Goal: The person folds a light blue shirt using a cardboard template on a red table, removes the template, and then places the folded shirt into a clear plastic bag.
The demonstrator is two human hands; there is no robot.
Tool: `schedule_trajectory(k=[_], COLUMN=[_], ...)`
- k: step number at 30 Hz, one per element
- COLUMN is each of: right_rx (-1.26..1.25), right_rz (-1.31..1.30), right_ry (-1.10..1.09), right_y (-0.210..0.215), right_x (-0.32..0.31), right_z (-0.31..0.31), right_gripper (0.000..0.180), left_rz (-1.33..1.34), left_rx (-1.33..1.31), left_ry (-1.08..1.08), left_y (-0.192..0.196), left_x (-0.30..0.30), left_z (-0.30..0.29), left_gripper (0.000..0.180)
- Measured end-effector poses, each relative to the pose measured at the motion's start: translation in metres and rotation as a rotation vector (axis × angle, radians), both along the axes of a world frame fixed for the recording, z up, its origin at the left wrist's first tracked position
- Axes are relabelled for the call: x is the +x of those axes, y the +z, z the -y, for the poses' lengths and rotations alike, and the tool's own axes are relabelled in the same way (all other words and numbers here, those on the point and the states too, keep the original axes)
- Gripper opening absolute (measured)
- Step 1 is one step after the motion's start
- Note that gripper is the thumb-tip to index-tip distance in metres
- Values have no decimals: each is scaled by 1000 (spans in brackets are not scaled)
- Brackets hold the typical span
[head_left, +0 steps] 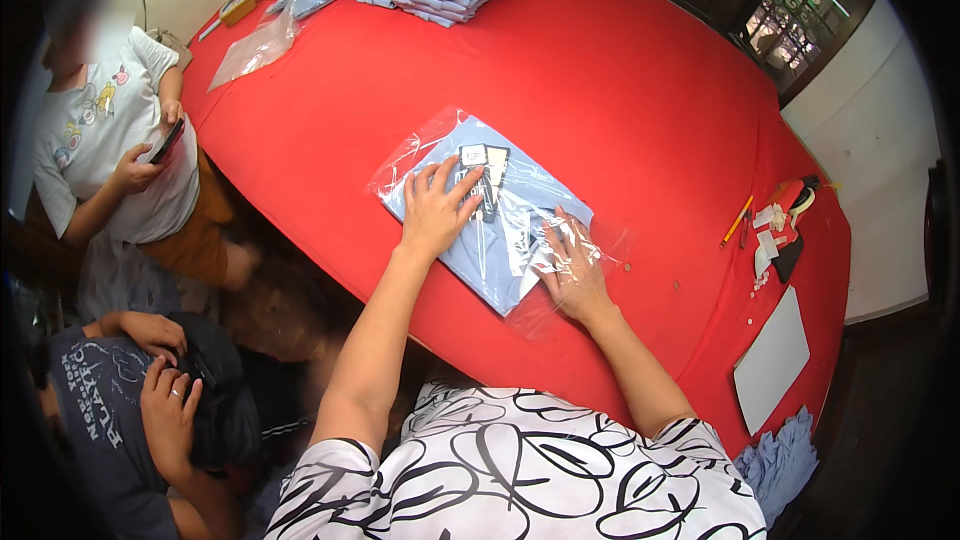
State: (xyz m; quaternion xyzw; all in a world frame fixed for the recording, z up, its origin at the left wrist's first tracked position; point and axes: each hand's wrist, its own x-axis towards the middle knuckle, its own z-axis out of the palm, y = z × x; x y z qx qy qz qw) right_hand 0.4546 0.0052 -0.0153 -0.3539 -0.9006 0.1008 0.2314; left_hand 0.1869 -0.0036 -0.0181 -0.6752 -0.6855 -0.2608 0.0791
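Looked to me like bagging: my left hand (437, 208) lay flat, open, on the folded blue shirt (480, 240) near the table's (620, 90) front edge. My right hand (572, 265) pressed the clear bag's (560, 285) open end, gripping nothing. I figured sealing that flap came next.

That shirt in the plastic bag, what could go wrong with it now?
The clear plastic bag is thin and crinkled, so it might tear where the right hand reaches into its open end. The folded blue shirt might wrinkle or bunch under the left hand pressing on it. The bag lies near the red table edge, so it might slide off.
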Motion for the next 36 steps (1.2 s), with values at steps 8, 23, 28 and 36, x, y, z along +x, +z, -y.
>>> schedule_trajectory(k=[8, 23, 28, 36], right_rx=[-409, 49, -179, -1187], right_rz=[-454, -54, 35, -1008], right_ry=[-285, -34, -189, -255], right_y=[-3, -11, 1, -13], right_x=[6, 20, 19, 3], right_z=[57, 45, 63, 73], right_gripper=[34, 46, 29, 22], left_rz=[225, 362, 270, 421], left_rx=[67, -50, -79, -33], left_ry=[-302, -364, -285, -307], left_y=[54, 9, 9, 61], left_x=[80, 133, 143, 135], left_z=[36, 117, 114, 116], left_gripper=[27, 59, 39, 37])
